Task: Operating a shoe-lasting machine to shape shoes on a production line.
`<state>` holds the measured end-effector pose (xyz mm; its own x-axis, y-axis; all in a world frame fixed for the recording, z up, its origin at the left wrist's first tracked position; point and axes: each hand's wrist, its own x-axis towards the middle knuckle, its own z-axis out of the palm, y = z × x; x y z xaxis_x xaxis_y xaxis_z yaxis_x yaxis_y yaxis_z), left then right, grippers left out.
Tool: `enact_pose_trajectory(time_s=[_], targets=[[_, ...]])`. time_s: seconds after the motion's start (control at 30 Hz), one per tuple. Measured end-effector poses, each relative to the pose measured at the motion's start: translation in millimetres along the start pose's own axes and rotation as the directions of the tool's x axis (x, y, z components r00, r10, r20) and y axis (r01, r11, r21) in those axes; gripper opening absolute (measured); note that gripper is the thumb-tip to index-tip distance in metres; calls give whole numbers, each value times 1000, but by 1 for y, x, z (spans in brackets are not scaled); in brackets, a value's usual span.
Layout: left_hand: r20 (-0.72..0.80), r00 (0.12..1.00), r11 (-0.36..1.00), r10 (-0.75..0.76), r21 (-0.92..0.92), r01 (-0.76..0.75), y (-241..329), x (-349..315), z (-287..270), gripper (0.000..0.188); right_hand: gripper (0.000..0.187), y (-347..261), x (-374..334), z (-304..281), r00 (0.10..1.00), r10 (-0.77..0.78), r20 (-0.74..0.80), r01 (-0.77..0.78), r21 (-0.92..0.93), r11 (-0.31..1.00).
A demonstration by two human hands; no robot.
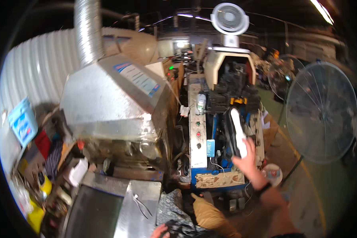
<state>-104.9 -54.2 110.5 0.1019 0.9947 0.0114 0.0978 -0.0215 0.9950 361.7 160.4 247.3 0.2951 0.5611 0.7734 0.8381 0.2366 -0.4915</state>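
Note:
My right hand (246, 158) is closed round the near end of a shoe (237, 129), its thumb on one side and its fingers on the other. The shoe has a black upper and a white sole, and its long side runs away from me along a black and blue machine (220, 101). Only part of my left hand (160, 231) shows at the lower edge. Its fingers are bent beside a dark thing that I cannot make out. Grey patterned cloth (172, 208) and a tan, cloth-covered shape (210, 216) lie near it.
Pliers (142, 206) rest on a metal plate (125, 222) left of my hands. Behind stands a metal hood (107, 99) with a duct (88, 31). A button panel (198, 146) flanks the machine. A white fan (229, 18) tops it; a large caged fan (321, 113) stands right.

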Motion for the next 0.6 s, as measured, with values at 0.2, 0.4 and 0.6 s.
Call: enact_pose_trajectory(time_s=[0.2,0.4,0.6], targets=[[-87,996,950,-8,-313,-19,81,96,52,59,106,-143,-160,2,928,-135,346,-128,639,759],[-57,943,730,-327,-649,214,89,83,-23,57,95,-193,-181,20,474,-442,761,-654,641,402],[401,849,831,-343,550,75,77,19,-37,65,59,-189,-186,59,-284,-568,773,-668,265,696]])
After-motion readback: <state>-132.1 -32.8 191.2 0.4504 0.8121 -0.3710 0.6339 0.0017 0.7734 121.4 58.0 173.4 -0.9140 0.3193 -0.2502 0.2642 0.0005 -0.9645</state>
